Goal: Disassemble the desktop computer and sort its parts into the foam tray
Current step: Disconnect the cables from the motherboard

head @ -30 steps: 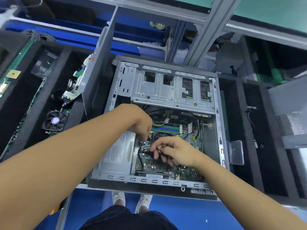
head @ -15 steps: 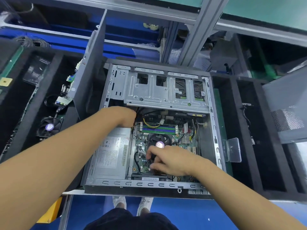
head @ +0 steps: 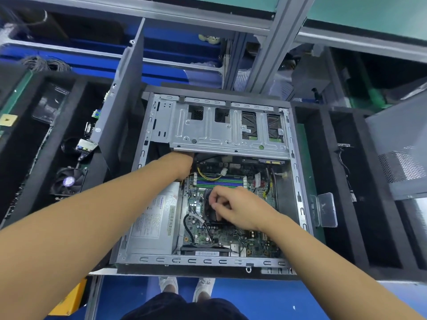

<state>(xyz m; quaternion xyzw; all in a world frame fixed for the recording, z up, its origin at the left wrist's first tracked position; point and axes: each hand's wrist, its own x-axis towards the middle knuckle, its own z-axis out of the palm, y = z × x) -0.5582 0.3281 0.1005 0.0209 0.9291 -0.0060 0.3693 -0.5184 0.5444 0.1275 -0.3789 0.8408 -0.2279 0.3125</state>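
**Clerk:** Item one, location?

**Checker:** Desktop computer (head: pixel 208 259), lying open-side up in the middle of the workbench, its near rail at the bench's near edge. Side panel (head: pixel 120 107) stands upright against its left edge.

**Clerk:** Contents in place?

**Checker:** Drive cage (head: pixel 208 132) across the far end. Power supply (head: pixel 152 218) in the near-left corner. Motherboard (head: pixel 221 239) fills the rest, with memory slots (head: pixel 217 181) just below the cage and a black cooler (head: pixel 208 214) at its middle.

**Clerk:** Hands?

**Checker:** Left hand (head: pixel 182 165) reaches in under the drive cage's left end. Its fingers are hidden there, so its grip cannot be told. Right hand (head: pixel 240 209) is over the board's middle, fingers curled down and gripping the cooler.

**Clerk:** Trays?

**Checker:** Left foam tray (head: pixel 46 153) along the bench's left edge holds a loose fan (head: pixel 69 181) in a near compartment. Right foam tray (head: pixel 342 181) along the right edge holds a thin cable (head: pixel 345 162). A clear plastic box (head: pixel 327 210) sits just beside the computer's right edge.
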